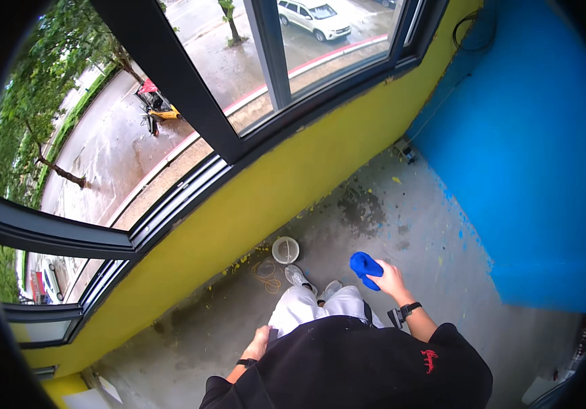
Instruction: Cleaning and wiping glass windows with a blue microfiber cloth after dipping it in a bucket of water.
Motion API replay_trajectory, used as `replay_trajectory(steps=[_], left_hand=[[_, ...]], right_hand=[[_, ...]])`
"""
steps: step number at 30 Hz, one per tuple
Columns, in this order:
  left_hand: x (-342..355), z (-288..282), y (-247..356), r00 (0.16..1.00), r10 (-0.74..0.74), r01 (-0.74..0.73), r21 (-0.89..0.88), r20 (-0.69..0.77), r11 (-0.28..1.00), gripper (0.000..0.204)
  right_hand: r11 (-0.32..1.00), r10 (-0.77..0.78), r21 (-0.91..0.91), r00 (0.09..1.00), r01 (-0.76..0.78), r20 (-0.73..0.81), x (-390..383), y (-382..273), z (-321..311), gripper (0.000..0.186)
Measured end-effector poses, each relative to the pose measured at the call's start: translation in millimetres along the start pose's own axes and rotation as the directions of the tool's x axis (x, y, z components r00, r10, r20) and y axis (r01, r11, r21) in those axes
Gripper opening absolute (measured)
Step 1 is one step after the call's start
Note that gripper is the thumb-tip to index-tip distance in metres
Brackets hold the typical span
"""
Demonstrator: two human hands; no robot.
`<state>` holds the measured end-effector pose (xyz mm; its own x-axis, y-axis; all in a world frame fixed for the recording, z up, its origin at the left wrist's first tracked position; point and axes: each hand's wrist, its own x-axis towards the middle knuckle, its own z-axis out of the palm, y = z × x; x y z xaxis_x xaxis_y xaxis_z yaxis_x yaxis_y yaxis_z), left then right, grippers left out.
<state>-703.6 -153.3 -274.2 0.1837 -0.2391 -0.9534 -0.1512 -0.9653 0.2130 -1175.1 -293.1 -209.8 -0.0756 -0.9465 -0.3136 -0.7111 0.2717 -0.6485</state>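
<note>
Concrete floor (402, 225) looks grubby, window (170, 116) untouched yet; right hand (389, 278) clenched around blue cloth (365, 268), left hand (262, 339) can't tell.

- A yellow wall (286, 184) runs below a dark-framed window (190, 102).
- Through the glass show a wet street, green trees (40, 102) and a parked white car (313, 17).
- A blue wall (531, 150) meets the yellow one at the corner.
- The grey concrete floor (388, 225) bears dark stains and paint specks.
- Daylight is soft and overcast.
</note>
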Motion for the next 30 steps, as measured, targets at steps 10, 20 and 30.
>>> replay_trajectory(steps=[10,20,30], left_hand=[[-120.3,0.3,279.6,0.404,0.915,-0.912,-0.072,0.020,0.404,0.112],[-62.7,-23.8,315.0,0.173,0.978,-0.950,0.283,0.117,0.134,0.045],[-55.2,-64.3,317.6,0.322,0.945,-0.782,0.550,-0.047,0.294,0.039]], right_hand=[[0.653,-0.757,0.031,0.649,0.757,0.081,92.4,-231.6,-3.5,0.051],[0.933,-0.262,-0.213,0.953,0.291,0.154,109.0,-153.4,51.6,0.086],[0.911,0.198,0.214,0.828,-0.353,0.525,99.4,43.8,112.5,0.062]])
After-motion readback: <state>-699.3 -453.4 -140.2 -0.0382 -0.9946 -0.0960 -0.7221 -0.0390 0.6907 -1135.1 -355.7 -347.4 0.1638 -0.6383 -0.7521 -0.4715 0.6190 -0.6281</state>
